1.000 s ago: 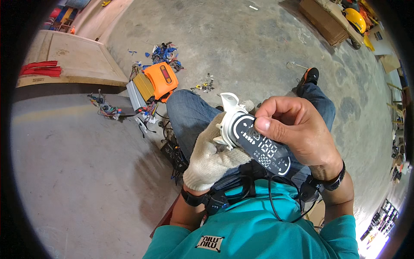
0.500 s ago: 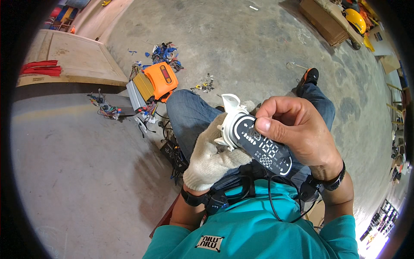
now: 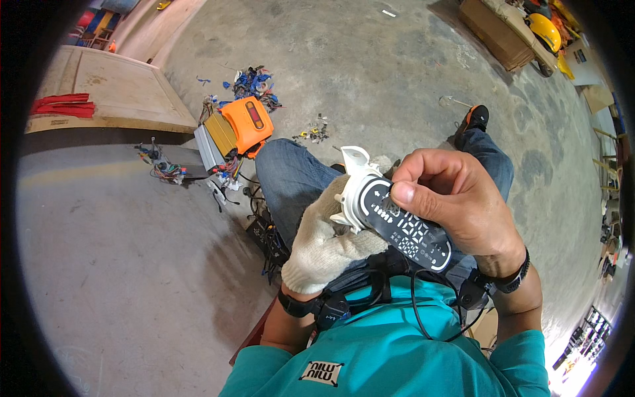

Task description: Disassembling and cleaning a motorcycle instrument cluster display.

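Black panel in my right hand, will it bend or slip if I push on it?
The black panel is probably fairly stiff: it juts past the white housing without visible sag. It's likely light, since it looks thin. Its smooth-looking face might slip under your bare right hand.

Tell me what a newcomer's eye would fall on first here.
Probably the dark panel with white segment markings, right of centre, pinched by the bare right hand beside the white plastic part in the gloved left hand. Next, perhaps, the bright orange casing on the floor at upper left, and the red strips at far left.
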Motion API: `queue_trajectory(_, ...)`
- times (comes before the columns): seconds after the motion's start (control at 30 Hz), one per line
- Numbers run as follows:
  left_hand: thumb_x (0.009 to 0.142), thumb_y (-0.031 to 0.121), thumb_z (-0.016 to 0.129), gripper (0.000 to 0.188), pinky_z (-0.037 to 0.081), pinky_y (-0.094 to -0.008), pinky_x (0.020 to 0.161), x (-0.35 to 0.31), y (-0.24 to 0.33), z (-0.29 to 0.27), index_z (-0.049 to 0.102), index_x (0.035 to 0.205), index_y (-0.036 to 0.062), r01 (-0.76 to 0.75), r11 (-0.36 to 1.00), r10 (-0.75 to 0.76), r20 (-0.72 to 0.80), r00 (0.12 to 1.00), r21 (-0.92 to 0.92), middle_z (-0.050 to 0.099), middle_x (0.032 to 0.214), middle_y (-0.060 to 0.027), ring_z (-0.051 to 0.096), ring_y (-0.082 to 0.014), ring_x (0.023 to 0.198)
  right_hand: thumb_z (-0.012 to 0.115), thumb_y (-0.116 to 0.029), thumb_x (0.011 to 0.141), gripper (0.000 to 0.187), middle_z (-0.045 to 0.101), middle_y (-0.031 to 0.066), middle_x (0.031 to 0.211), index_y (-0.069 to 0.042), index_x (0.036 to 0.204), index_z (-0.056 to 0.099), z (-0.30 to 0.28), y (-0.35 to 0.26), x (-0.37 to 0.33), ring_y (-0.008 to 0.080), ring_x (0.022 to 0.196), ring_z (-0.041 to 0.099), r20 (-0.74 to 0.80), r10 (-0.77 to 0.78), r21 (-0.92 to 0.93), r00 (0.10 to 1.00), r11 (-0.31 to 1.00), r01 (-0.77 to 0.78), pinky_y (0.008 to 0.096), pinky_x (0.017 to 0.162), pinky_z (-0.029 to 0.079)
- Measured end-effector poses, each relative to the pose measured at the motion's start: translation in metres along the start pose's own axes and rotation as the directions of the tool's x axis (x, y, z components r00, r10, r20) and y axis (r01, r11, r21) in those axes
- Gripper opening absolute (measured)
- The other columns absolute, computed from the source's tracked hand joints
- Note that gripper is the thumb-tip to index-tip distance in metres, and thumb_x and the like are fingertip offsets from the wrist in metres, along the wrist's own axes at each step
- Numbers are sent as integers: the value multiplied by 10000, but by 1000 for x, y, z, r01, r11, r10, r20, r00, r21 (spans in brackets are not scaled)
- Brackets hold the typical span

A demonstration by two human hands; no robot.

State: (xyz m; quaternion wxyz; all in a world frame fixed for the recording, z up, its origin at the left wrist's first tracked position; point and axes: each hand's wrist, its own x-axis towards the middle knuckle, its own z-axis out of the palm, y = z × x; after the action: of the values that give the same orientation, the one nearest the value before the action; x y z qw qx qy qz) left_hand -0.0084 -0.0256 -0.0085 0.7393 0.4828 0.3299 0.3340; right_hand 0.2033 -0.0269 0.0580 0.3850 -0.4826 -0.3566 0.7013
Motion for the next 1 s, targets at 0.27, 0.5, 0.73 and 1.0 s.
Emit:
queue_trajectory(0.27,800,114,880,792,496,-271,990,8,7,10,450,1459,17,-89,993,83,-81,993,-74,615,1263,-37,602,-115,1127,699,-185,995,190,696,-23,863,4,1011,708,-3,1,5,21,761,600,2,28,20,1000,999,-28,206,673,489)
queue_trajectory(0.5,993,319,678,628,522,-279,968,9,-4,12,426,1462,-14,84,969,-103,-69,992,-233,614,1260,-73,621,-122,1114,685,-187,1003,203,699,-10,888,15,1023,701,-9,13,9,32,779,608,16,36,59,999,998,-37,211,695,494)
queue_trajectory(0.73,1104,429,419,551,545,-321,962,8,4,28,462,1445,-1,105,719,-264,-130,956,-687,627,1253,-90,644,-163,1113,670,-190,1013,201,698,-5,896,10,1027,691,-8,22,11,38,783,615,27,51,75,998,996,-53,217,692,504)
queue_trajectory(1.0,1113,416,390,517,529,-363,1000,11,-4,27,500,1376,-16,-7,592,-224,-173,959,-806,607,1279,-136,617,-204,1162,668,-188,1012,205,692,-10,886,15,1026,686,-5,27,13,30,780,603,-38,17,-84,999,996,-20,218,690,502)
